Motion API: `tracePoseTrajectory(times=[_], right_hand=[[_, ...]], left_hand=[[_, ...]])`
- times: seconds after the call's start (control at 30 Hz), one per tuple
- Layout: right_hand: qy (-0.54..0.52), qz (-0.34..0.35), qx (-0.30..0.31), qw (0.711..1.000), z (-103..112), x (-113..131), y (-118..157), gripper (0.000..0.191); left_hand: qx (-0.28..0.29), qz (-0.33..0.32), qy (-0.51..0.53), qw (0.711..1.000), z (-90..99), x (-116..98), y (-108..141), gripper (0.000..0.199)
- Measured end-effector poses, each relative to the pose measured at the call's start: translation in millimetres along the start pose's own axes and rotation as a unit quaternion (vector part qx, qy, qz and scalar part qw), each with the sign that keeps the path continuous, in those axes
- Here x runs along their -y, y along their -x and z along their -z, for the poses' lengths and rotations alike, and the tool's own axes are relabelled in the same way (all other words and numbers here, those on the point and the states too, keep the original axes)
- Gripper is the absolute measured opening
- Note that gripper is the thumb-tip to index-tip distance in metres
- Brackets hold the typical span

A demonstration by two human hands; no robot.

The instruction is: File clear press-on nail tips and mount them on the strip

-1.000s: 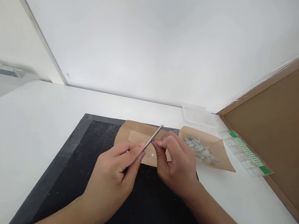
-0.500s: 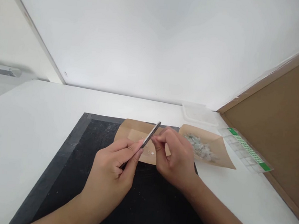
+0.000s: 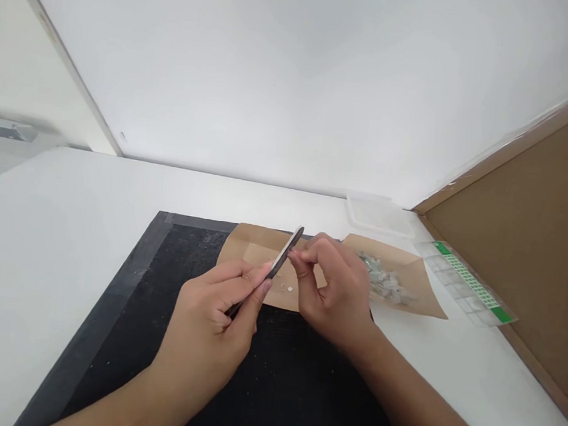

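Observation:
Near the middle of the view, my left hand point(image 3: 222, 307) is closed around a nail file point(image 3: 286, 250), a slim strip with a pale face, a dark side and a rounded tip. The file slants up and to the right out of my fingers. My right hand point(image 3: 330, 284) is closed in a pinch at the file's right side, near its upper end. Whatever sits between its fingertips is too small to make out. Beneath both hands lies a brown paper sheet point(image 3: 248, 240) with a few tiny pale bits on it.
A black mat point(image 3: 268, 372) covers the white table point(image 3: 100, 188). To the right, another brown paper point(image 3: 421, 280) holds a heap of clear and whitish pieces point(image 3: 387, 286). Beyond lie a clear tray point(image 3: 381, 216) and a green-labelled clear case point(image 3: 472, 285). Cardboard point(image 3: 527, 243) stands at the right.
My right hand has shifted slightly up along the nail file, its fingertips still at the file's side. My left hand holds the file almost as before. The view has moved slightly.

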State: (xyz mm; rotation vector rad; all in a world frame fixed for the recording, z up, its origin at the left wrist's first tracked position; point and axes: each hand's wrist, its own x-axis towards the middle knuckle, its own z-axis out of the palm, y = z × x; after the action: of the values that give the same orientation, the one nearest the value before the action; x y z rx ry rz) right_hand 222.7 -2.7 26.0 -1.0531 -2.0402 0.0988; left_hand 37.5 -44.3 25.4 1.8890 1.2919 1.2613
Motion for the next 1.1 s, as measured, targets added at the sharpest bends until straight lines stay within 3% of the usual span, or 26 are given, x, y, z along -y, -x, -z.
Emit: tracePoseTrajectory(times=[0.1,0.23,0.33,0.43,0.6,1.1], right_hand=[[0.012,0.017,0.018,1.0,-1,1,0,0.029],[0.021,0.012,-0.017,1.0,-2,3,-1,0.029],[0.008,0.015,0.006,1.0,-2,3,-1,0.03],[0.005,0.005,-0.018,1.0,-2,4,1,0.028],[-0.001,0.008,0.029,1.0,-2,6,3,0.029],[-0.001,0.009,-0.023,1.0,3,-9,7,0.024]], left_hand=[[0.001,-0.001,0.0,1.0,0.1,1,-1,0.022],[-0.007,-0.015,-0.006,1.0,-0.4,0,-1,0.022],[-0.015,-0.031,-0.017,0.999,-0.4,0,0,0.022],[-0.014,-0.033,-0.02,0.999,-0.9,0,0,0.022],[-0.009,-0.037,-0.019,0.999,-2.4,3,1,0.022],[0.026,-0.005,-0.013,1.0,-4.6,6,0,0.021]])
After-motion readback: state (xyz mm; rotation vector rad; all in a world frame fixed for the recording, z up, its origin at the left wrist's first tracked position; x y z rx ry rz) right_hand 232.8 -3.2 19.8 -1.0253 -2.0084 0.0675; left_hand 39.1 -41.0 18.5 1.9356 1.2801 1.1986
